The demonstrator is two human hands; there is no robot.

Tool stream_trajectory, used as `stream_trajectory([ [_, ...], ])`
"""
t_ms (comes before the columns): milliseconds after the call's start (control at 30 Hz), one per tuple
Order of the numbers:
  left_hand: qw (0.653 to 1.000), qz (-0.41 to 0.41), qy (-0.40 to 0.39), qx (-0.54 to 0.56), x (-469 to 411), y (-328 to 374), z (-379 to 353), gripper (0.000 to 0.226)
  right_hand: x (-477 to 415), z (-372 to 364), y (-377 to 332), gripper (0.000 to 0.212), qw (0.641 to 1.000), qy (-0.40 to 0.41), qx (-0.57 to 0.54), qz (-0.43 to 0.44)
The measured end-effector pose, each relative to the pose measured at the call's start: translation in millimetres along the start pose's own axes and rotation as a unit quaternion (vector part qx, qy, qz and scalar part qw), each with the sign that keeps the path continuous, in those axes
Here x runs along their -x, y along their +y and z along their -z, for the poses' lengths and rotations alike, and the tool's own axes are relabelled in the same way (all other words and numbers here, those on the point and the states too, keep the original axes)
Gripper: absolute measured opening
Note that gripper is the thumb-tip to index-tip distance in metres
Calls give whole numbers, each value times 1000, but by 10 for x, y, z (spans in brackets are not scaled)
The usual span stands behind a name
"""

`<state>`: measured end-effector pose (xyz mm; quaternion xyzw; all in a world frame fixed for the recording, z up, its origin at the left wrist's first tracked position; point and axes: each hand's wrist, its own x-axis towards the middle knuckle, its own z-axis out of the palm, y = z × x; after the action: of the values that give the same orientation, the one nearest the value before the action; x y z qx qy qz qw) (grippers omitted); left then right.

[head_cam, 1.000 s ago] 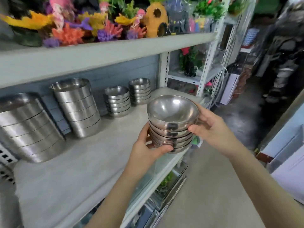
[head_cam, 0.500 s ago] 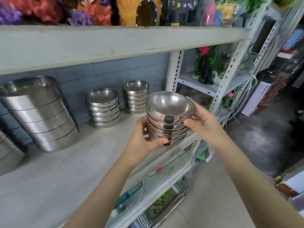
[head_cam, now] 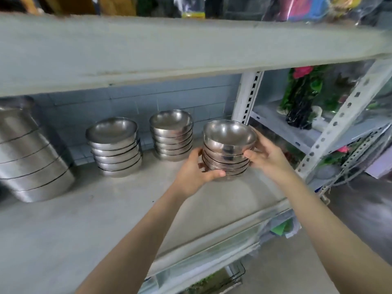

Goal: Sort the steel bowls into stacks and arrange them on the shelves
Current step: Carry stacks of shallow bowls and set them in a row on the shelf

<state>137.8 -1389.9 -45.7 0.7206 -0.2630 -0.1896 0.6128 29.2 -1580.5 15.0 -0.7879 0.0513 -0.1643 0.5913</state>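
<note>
Around my shelf: a tiled wall, packets overhead, fake plants next door.

Behind my shelf I see a pale blue tiled wall [head_cam: 131, 98]. On the board above me sit blurred packets [head_cam: 301, 7] in plastic, pink and blue among them, beside a yellow-edged one [head_cam: 193, 14]. To my right stands a white slotted post [head_cam: 247, 96], and past it a perforated metal upright [head_cam: 341, 117] slants across. Between them, on the neighbouring rack, I see a dark bundle of artificial greenery with a pink flower [head_cam: 301, 72] on top; another pink bloom [head_cam: 343, 149] shows lower down. Below my shelf sit clear tanks [head_cam: 203, 249] and a wire basket [head_cam: 231, 276] with something green inside. A dark floor [head_cam: 360, 204] lies to my right.
</note>
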Motion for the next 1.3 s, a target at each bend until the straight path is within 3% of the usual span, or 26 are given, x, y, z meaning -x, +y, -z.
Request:
stream_trajectory([
  [100, 999, 24, 24, -4, -310, -83, -140, 91, -387, 200, 198, 70, 999, -38, -4, -3],
  [433, 989, 44, 117, -79, -991, -203, -229, 106, -1264, 477, 546, 110, 992, -125, -1, -33],
  [667, 987, 37, 101, -123, -1168, -187, -188, 94, -1500, 503, 638, 93, 990, -135, -4, -30],
  [900, 980, 19, 105, -167, -1227, -166, -187, 71, -1588, 493, 800, 62, 992, -125, -33, -5],
  [1133, 985, 22, 91, -143, -1252, -217, -170, 73, -1600, 488, 829, 62, 990, -135, -27, 12],
  [1300, 985, 24, 85, -145, -1255, -197, -166, 91, -1646, 527, 832, 71, 990, -143, -10, 16],
])
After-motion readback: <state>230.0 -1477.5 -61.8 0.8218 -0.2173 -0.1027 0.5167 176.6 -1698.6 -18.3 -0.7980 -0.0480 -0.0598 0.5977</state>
